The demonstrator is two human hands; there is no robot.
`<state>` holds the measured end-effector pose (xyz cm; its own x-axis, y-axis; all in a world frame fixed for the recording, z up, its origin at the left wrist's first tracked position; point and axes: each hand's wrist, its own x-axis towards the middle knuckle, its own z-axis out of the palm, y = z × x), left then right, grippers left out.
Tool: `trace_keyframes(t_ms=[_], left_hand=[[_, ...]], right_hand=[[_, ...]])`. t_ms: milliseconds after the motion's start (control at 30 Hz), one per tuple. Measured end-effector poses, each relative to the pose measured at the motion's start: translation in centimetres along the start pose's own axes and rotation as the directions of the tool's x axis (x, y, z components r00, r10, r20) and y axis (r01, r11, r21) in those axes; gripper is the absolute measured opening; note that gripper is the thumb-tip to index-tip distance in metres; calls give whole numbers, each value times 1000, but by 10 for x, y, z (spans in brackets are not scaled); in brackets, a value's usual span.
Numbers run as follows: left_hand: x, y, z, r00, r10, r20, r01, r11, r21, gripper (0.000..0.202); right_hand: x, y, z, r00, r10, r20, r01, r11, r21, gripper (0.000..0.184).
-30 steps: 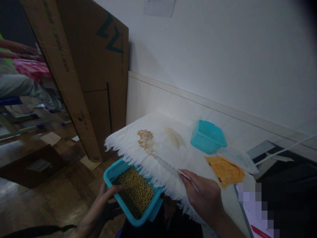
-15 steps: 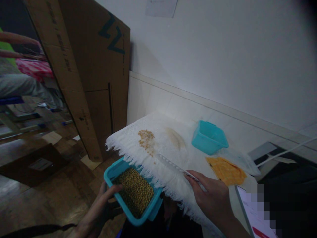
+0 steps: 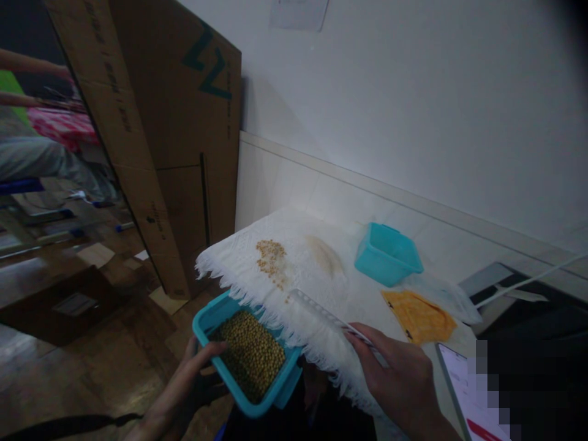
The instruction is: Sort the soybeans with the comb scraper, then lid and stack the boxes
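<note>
Gripping one ruler (image 3: pixel 318 310), one bean-filled tub (image 3: pixel 281 384); one other tub (image 3: pixel 388 256) apart.

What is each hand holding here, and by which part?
Left hand holds the teal tub of beans at its near left rim. Right hand holds the clear ruler by its near end.

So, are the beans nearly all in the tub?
Looks mostly done: the tub in the left hand is nearly full of beans. The right hand holds a ruler on the cloth. A small bean pile and a pale pile are left there.
</note>
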<state>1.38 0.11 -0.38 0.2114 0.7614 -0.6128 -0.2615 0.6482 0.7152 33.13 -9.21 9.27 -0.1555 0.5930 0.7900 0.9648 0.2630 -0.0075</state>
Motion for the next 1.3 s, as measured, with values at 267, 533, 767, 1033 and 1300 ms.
trace_keyframes(t_ms=[267, 533, 767, 1033, 1300], left_hand=[[-3, 0, 6, 997, -1, -79, 2, 1000, 4, 103], [-6, 3, 6, 998, 2, -60, -2, 1000, -10, 106], [-5, 3, 3, 998, 11, -56, -11, 1000, -3, 99], [-10, 6, 6, 998, 14, -62, -13, 1000, 11, 102], [-9, 5, 5, 998, -1, -70, 3, 999, 39, 99]], right_hand=[[16, 1, 16, 999, -37, -13, 37, 999, -7, 46], [23, -3, 17, 998, -64, 5, 64, 997, 46, 47], [26, -5, 15, 997, -72, 27, 70, 994, 84, 45], [22, -8, 9, 997, -61, 36, 58, 995, 82, 45], [14, -12, 4, 999, -42, 34, 39, 995, 88, 42]])
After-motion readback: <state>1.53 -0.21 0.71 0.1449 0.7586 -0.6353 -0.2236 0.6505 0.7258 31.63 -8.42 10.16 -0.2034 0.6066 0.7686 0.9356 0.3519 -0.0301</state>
